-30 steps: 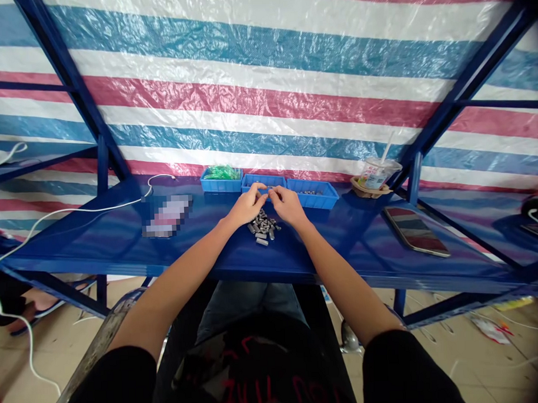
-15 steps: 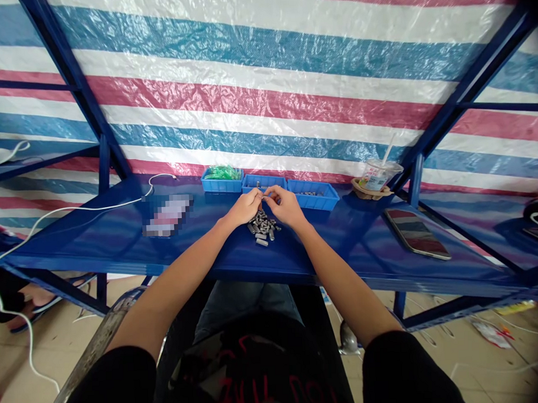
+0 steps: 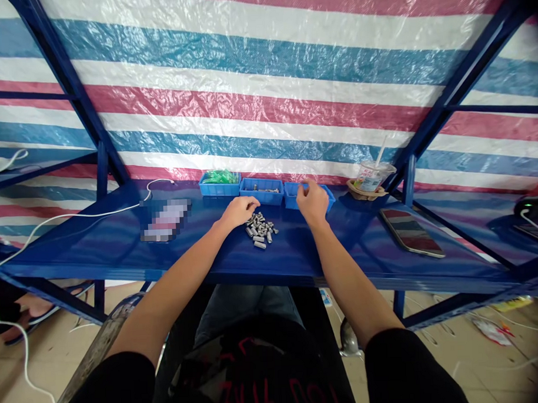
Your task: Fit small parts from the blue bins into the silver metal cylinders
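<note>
My left hand (image 3: 240,211) is closed in a pinch at the upper left edge of a pile of small metal cylindrical parts (image 3: 262,230) on the blue table. Whatever sits between its fingertips is too small to make out. Over the right blue bin (image 3: 291,199) is my right hand (image 3: 313,201), its fingers curled down and the tips partly hidden. The middle blue bin (image 3: 269,197) contains small metal pieces. Green plastic material (image 3: 221,177) fills the left blue bin (image 3: 220,189).
A pixelated phone-like object (image 3: 166,221) lies left on the table (image 3: 107,242), near a white cable (image 3: 93,214). To the right are a drink cup (image 3: 374,175) with a straw in a cardboard holder and a dark phone (image 3: 411,232). Blue frame posts (image 3: 101,172) rise at both sides.
My hands were together above the pile and have separated. The right moved right to the right bin; the left stayed near the pile, slightly lower. The view shifted slightly.
</note>
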A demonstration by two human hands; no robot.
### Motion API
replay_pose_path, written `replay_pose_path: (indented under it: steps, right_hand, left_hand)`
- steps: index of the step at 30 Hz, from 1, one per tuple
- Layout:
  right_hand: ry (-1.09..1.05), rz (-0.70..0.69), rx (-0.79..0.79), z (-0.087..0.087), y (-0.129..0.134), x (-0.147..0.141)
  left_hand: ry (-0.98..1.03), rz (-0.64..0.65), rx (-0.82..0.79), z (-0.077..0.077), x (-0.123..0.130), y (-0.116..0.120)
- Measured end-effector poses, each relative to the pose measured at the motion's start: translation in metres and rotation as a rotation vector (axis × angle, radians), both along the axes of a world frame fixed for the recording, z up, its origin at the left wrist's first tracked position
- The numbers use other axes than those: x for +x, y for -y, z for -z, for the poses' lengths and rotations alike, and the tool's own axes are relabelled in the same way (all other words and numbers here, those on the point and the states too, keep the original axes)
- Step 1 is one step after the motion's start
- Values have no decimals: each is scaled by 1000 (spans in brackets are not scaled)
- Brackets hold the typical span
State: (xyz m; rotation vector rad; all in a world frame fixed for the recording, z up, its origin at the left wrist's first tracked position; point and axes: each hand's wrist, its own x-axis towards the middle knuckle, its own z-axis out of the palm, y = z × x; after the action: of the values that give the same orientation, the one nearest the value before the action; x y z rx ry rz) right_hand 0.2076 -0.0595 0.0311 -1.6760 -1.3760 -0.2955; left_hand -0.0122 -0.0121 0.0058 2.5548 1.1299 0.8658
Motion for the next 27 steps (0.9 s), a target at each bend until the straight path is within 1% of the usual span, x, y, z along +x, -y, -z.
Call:
replay_pose_path:
  steps: [2, 3, 5, 8, 11, 14, 17, 19, 24, 27]
  right_hand:
    - [-3, -103, -25, 3, 1, -13]
    - [24, -175, -41, 5, 1, -21]
    - [114, -330, -115, 9, 1, -37]
    - [233, -497, -252, 17, -2, -50]
    - [280, -599, -355, 25, -7, -49]
    - [269, -649, -390, 29, -11, -44]
    - [239, -634, -405, 30, -15, -42]
    - [236, -622, -418, 30, -18, -43]
    - [244, -659, -430, 31, -26, -46]
    - [177, -661, -388, 30, -25, -45]
  left_hand:
    - [-107, 73, 4, 0, 0, 1]
    - [-157, 80, 15, 0, 0, 1]
    - [-218, 42, 31, -1, -1, 2]
    - [-209, -18, 10, 0, -5, -1]
    - [-137, -9, -37, 2, -7, -6]
    - [-104, -46, -72, 4, -7, -10]
    - [-119, -116, -100, 3, -6, -11]
    - [-117, -131, -115, 2, -5, -11]
    - [-111, -111, -122, 1, -4, -9]
    - [-71, -70, -102, 2, -3, -7]
